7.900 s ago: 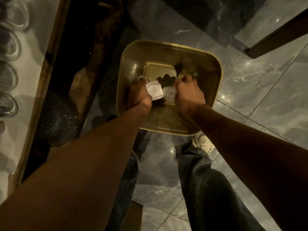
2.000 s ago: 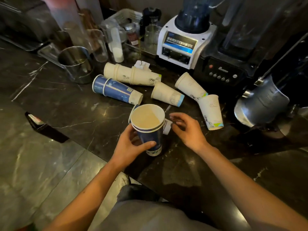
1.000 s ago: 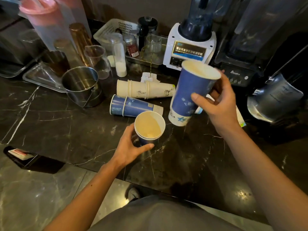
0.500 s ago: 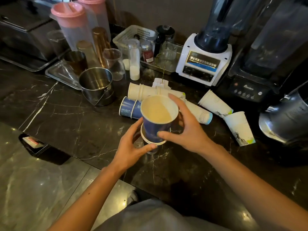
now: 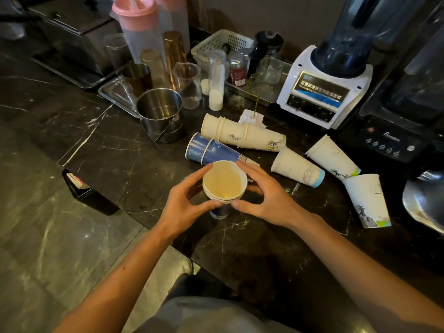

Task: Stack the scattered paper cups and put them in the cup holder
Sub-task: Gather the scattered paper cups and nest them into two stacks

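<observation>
An upright stack of blue paper cups (image 5: 224, 186) stands on the black marble counter (image 5: 120, 150) near its front edge. My left hand (image 5: 185, 203) grips the stack from the left and my right hand (image 5: 262, 198) grips it from the right. Behind it lie two nested blue cups (image 5: 211, 151) on their side and a nested row of white cups (image 5: 242, 134). Three single white cups (image 5: 298, 168) (image 5: 332, 156) (image 5: 367, 200) lie tipped over to the right. I see no cup holder.
A steel bucket (image 5: 159, 114), pink-lidded pitchers (image 5: 139, 32), glasses and jars crowd the back left. A white blender (image 5: 324, 90) and a black blender (image 5: 403, 116) stand at the back right. A steel jug (image 5: 425, 200) sits at the right edge. The floor lies below left.
My right hand has pushed the blue cup down into the cup under my left hand, so the two now form one nested stack held by both hands.
</observation>
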Tool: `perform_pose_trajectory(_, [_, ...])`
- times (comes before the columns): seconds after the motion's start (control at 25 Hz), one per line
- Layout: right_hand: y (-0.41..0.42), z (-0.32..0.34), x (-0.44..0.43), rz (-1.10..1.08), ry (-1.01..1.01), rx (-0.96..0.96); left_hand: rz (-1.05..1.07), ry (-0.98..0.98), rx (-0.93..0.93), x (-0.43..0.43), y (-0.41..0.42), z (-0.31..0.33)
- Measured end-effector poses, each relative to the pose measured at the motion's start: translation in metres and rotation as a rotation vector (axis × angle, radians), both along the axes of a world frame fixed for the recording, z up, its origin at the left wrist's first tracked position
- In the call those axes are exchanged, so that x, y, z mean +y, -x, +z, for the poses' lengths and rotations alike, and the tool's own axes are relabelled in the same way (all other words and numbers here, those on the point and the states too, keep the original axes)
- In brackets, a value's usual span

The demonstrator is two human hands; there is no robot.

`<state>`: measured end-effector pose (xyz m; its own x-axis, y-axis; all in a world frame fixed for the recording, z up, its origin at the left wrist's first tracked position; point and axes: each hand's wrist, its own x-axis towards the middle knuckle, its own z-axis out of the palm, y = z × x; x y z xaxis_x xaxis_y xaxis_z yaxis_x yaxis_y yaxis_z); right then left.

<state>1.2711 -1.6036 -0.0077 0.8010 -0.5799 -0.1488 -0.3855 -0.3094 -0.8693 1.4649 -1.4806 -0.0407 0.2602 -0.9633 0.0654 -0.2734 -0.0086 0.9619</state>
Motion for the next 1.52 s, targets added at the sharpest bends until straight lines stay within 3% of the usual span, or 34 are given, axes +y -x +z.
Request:
perform_pose_trajectory(0.12, [-0.017,0.003,-0.014,0.000,-0.133,-0.055,-0.011,0.003,0.001,-0.003,-0.025,-0.001])
perform_pose_trajectory(0.24, [-0.041,-0.005,-0.043,-0.263,-0.111,-0.098,0.023,0.013,0.001,-0.004,-0.048,0.003])
perform_pose_trajectory(0.32, [-0.063,-0.018,-0.062,-0.372,0.073,0.064,0.033,0.018,0.000,-0.007,-0.062,0.004])
perform_pose_trajectory(0.44, [-0.090,-0.040,-0.080,-0.189,0.251,0.367,0.032,0.020,0.011,-0.008,-0.068,0.001])
perform_pose_trajectory(0.72, [-0.101,-0.065,-0.083,-0.093,0.340,0.600,0.035,0.002,0.064,0.002,-0.068,-0.003])
perform_pose_trajectory(1.04, [-0.044,-0.041,-0.057,-0.226,0.243,0.422,0.063,0.001,0.053,0.002,-0.063,-0.004])
perform_pose_trajectory(1.52, [-0.045,0.043,-0.033,-0.517,0.132,-0.137,0.049,-0.014,0.061,-0.002,-0.064,-0.002])
